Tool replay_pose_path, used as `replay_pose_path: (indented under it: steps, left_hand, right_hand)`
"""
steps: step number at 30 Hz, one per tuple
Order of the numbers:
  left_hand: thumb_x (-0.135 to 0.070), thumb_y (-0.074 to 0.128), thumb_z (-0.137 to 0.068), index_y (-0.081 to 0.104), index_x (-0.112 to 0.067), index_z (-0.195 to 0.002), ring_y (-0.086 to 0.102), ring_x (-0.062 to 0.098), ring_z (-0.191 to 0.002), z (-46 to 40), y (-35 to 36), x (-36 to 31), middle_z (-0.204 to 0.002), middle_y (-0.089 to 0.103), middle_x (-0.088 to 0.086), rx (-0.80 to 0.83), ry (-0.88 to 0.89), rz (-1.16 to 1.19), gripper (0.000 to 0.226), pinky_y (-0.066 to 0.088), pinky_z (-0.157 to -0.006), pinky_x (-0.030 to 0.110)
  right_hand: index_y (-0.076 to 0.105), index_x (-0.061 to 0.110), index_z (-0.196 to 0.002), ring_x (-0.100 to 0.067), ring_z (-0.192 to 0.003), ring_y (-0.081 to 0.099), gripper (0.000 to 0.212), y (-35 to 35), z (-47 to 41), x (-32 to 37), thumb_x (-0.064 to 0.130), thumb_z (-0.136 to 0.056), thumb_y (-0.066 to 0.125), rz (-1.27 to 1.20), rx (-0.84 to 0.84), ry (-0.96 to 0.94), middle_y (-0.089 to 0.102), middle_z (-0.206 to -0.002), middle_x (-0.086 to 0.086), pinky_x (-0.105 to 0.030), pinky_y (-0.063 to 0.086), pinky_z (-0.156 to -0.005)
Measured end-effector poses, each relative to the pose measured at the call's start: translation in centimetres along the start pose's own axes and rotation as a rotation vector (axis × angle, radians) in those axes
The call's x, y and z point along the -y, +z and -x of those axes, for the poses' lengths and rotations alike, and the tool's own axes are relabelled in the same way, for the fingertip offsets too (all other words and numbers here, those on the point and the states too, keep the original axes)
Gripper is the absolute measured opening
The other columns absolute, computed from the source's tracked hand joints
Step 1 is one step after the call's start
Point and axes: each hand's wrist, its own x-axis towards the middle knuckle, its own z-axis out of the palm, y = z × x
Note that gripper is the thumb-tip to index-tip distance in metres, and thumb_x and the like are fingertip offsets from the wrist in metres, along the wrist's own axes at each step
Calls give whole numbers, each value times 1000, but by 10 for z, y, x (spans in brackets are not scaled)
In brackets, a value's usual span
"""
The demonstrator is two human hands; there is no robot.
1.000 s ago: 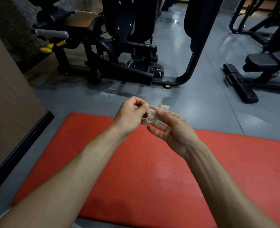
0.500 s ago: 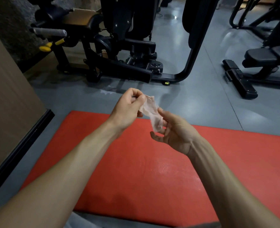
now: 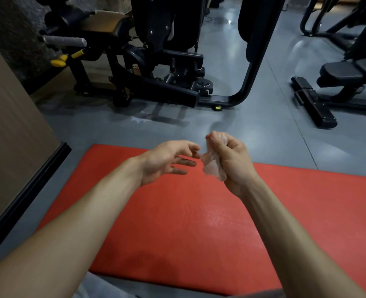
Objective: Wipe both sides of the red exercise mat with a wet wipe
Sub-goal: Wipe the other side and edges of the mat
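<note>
My right hand [image 3: 231, 160] clutches the bunched wet wipe [image 3: 212, 165]; my left hand [image 3: 167, 161] hangs loose-fingered beside it. The red mat [image 3: 177, 222] lies flat on the floor below. I judge wiping not yet begun; both sides remain.

A single wide-angle view is given, taken from the head and directed forward and down. Both bare forearms are seen reaching away from the lens, the left hand [image 3: 167, 160] and right hand [image 3: 231, 162] close below it. The flat red padded exercise mat [image 3: 177, 222] fills the lower frame; black steel gym machines [image 3: 167, 61] stand farther off across the grey floor [image 3: 253, 130]. Straight lines are bowed at the edges.
</note>
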Motion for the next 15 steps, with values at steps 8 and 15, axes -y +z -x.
replay_pose_path:
  steps: [8, 15]
  left_hand:
    - [-26, 58, -104, 65, -12, -106, 59, 22, -87, 1, 4, 8, -104, 63, 12, -95, 77, 194, 16, 54, -68, 24]
    - [-17, 62, -102, 59, -11, -88, 43, 6, -42, -4, -12, 0, -70, 53, 5, -468, 229, 383, 16, 32, -34, 17]
  right_hand:
    - [64, 7, -94, -19, -73, 66, 20, 11, 5, 4, 23, -86, 73, -27, 81, 41, 67, -81, -8, -33, 57, -66]
    - [65, 14, -91, -6, -53, 39, 9, -1, -1, 3, 5, -91, 67, -114, 94, 214, 58, -74, 4, -22, 39, -55]
